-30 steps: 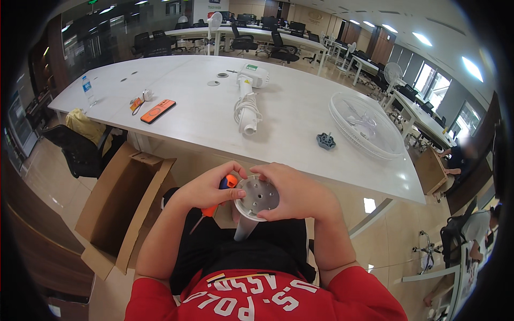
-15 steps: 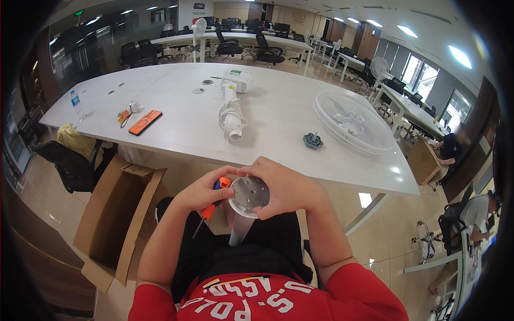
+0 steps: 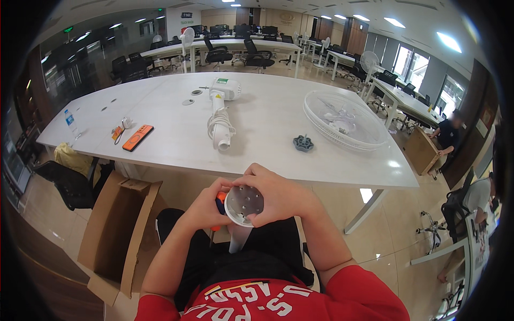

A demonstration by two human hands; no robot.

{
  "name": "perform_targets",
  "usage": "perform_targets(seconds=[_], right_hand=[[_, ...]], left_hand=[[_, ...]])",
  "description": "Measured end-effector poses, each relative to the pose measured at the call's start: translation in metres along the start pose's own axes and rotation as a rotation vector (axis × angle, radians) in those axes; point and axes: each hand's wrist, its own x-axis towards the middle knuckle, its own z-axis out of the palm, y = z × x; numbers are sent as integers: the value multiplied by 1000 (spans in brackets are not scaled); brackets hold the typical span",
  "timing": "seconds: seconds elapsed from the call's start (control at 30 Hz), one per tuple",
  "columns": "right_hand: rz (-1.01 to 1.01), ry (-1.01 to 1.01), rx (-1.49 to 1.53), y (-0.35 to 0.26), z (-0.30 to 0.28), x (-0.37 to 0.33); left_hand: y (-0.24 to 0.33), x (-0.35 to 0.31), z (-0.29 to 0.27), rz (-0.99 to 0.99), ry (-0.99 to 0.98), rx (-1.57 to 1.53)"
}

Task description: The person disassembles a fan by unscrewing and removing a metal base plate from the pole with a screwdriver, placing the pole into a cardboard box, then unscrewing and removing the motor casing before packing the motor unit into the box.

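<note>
Scrwdrvr [image 3: 220, 204] orange + dk blue; tube [image 3: 239, 239] wht, plate [image 3: 246, 201] gry.

Beyond the large white table [image 3: 262, 115] stand white desks [image 3: 286, 48] and black chairs [image 3: 259, 60]. Past its right end are bright windows [image 3: 401, 60]; past its left, a dark glassy wall [image 3: 91, 69]. Glossy beige floor [image 3: 396, 235] runs beneath it, lit ceiling lamps [image 3: 448, 41] overhead beyond.

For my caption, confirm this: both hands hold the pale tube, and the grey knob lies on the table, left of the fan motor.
Wrong side: the head view shows the grey knob on the table, right of the fan motor. Left hand and right hand do hold the pale tube.
</note>
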Motion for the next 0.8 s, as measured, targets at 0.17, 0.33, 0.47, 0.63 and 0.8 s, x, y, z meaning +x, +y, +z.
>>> perform_targets(seconds=[0.17, 0.33, 0.47, 0.63, 0.8], right_hand=[[6, -8, 17, -1, 1, -2], [-20, 13, 25, -3, 7, 2], [-30, -5, 7, -5, 9, 7], [-74, 23, -9, -7, 18, 14], [-163, 78, -6, 1, 27, 18]], left_hand=[[-4, -8, 11, 12, 73, -73], [12, -16, 0, -38, 66, -49], [18, -24, -9, -22, 54, 2], [18, -31, -24, -107, 64, -104], [44, -28, -34, -54, 56, 44]])
